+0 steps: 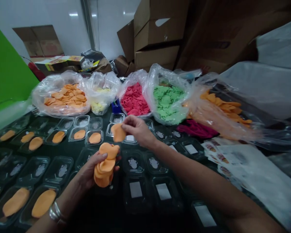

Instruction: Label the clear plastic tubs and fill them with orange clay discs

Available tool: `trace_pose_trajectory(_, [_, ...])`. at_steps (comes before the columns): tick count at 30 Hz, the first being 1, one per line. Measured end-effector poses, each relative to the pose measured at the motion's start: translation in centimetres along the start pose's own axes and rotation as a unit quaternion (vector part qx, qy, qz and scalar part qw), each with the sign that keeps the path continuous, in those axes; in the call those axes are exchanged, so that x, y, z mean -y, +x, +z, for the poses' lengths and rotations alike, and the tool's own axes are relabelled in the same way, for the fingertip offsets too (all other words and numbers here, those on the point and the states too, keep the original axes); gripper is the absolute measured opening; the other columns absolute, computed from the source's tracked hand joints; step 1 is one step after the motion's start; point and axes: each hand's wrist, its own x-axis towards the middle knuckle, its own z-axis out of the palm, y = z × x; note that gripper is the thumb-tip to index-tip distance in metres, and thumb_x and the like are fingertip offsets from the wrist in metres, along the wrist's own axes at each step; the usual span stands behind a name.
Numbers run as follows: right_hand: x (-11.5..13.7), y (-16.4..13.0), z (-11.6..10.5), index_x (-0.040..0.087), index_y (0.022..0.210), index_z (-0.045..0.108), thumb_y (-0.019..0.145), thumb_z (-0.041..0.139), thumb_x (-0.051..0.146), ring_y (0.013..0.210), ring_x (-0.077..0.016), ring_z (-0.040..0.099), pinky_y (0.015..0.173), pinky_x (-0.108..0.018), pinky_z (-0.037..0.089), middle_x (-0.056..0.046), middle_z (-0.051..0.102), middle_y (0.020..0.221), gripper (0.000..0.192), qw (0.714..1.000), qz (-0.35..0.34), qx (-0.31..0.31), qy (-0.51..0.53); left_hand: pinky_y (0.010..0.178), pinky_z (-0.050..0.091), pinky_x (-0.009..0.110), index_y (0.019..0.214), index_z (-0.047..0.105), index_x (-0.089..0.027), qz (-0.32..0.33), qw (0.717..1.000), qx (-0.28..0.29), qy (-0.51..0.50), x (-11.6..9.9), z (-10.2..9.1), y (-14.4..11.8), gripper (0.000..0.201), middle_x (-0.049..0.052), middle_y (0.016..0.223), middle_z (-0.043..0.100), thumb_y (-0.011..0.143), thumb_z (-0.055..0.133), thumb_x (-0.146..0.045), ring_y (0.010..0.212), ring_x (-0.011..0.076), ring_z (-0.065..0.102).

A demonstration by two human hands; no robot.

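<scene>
My left hand [90, 167] is closed around a small stack of thin, soft-looking orange oval pieces [104, 173], its thumb on top. Just above the stack, my right hand [140, 132] pinches a single orange piece [118, 132] between thumb and fingers, over the rows of clear plastic containers. An open clear container [133, 161] lies below my right wrist, with a pale figure showing in its base. To the left, several containers each hold one orange piece, such as this orange oval [95, 138]. What the pieces are made of, I cannot tell.
Along the back stand plastic bags of orange pieces [68, 97], yellow pieces [99, 105], pink pieces [135, 100] and green pieces [168, 100]. Another orange heap [226, 105] lies at right, near a magenta cloth [196, 128] and printed sheets [218, 153]. Cardboard boxes [157, 35] rise behind.
</scene>
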Motion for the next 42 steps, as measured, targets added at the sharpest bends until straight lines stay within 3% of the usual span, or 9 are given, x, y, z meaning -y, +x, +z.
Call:
trace_pose_trajectory(4, [-2.2,2.5,-2.1,0.02,0.08,0.045,0.074,0.054,0.027,0.063,-0.0142,0.054,0.052,-0.024,0.045,0.003,0.053,0.072,0.013,0.997,0.034,-0.046,-0.054,0.069,0.059,0.035,0.134,0.047,-0.023,-0.019,1.0,0.0,0.012,0.0,-0.4,-0.9,0.069,0.011,0.111,0.068,0.07,0.073,-0.019,0.099,0.029,0.066])
trace_pose_trajectory(11, [-5.7,7.1,1.5,0.018,0.069,0.051,0.067,0.057,0.007,0.064,-0.0133,0.052,0.063,-0.026,0.041,0.005,0.053,0.065,0.012,0.981,-0.004,-0.023,-0.192,0.071,0.059,0.036,0.136,0.046,-0.028,-0.027,1.0,-0.001,0.002,-0.9,-1.8,-2.0,0.071,0.01,0.121,0.065,0.071,0.072,-0.019,0.102,0.0293,0.065])
trace_pose_trajectory(20, [-1.6,8.1,-1.5,0.016,0.087,0.053,0.082,0.053,0.016,0.074,-0.0148,0.058,0.065,-0.024,0.044,0.0,0.059,0.079,0.005,0.972,-0.045,-0.034,-0.23,0.071,0.06,0.036,0.138,0.044,-0.029,0.002,0.997,-0.063,-0.043,-3.3,-3.8,-2.6,0.073,0.011,0.126,0.063,0.071,0.071,-0.019,0.106,0.0314,0.064])
trace_pose_trajectory(24, [-2.7,7.7,0.1,0.016,0.081,0.056,0.078,0.058,0.008,0.07,-0.0146,0.057,0.064,-0.024,0.043,0.0,0.059,0.074,0.008,0.958,-0.03,0.01,-0.285,0.071,0.06,0.034,0.137,0.045,-0.026,0.001,0.997,-0.067,-0.046,-3.4,-3.5,-2.3,0.07,0.011,0.126,0.063,0.073,0.069,-0.017,0.106,0.0302,0.065])
trace_pose_trajectory(28, [-3.3,6.9,1.6,0.013,0.079,0.06,0.078,0.058,0.0,0.087,-0.0193,0.056,0.078,-0.029,0.04,-0.007,0.063,0.087,0.013,0.942,-0.03,0.037,-0.333,0.07,0.06,0.034,0.139,0.043,-0.025,0.004,0.999,-0.043,-0.029,-3.1,-2.5,-1.8,0.071,0.011,0.121,0.066,0.073,0.069,-0.019,0.104,0.0303,0.065])
trace_pose_trajectory(32, [-0.5,5.5,2.7,0.014,0.086,0.064,0.087,0.056,0.008,0.082,-0.0139,0.057,0.073,-0.022,0.041,-0.002,0.065,0.087,0.01,0.942,-0.043,0.162,-0.29,0.067,0.06,0.034,0.138,0.042,-0.022,-0.009,1.0,-0.021,-0.008,-3.0,-2.0,-0.9,0.075,0.013,0.113,0.069,0.069,0.072,-0.021,0.087,0.0276,0.07])
trace_pose_trajectory(36, [2.3,2.9,4.2,0.012,0.079,0.062,0.087,0.059,0.012,0.068,-0.0117,0.052,0.06,-0.021,0.036,0.001,0.059,0.074,0.008,0.895,-0.042,0.346,-0.279,0.064,0.059,0.034,0.132,0.045,-0.013,-0.039,0.999,-0.016,0.005,-2.8,-1.6,-0.2,0.066,0.014,0.1,0.072,0.071,0.069,-0.021,0.077,0.0261,0.071])
trace_pose_trajectory(38, [2.7,1.5,4.6,0.012,0.08,0.06,0.082,0.065,0.012,0.068,-0.0123,0.05,0.06,-0.022,0.034,0.001,0.056,0.074,0.005,0.903,-0.037,0.314,-0.292,0.067,0.059,0.036,0.13,0.045,-0.014,-0.028,1.0,-0.005,0.0,-2.5,-1.3,-0.1,0.063,0.012,0.101,0.071,0.072,0.067,-0.018,0.087,0.0284,0.07])
trace_pose_trajectory(42, [2.0,-0.1,4.2,0.014,0.073,0.054,0.071,0.069,0.005,0.064,-0.0113,0.048,0.058,-0.022,0.033,0.004,0.052,0.069,0.017,0.964,-0.03,0.166,-0.207,0.068,0.059,0.037,0.125,0.049,-0.018,-0.009,1.0,0.019,0.015,-1.6,-0.9,-0.6,0.055,0.01,0.106,0.069,0.073,0.067,-0.017,0.093,0.0287,0.068])
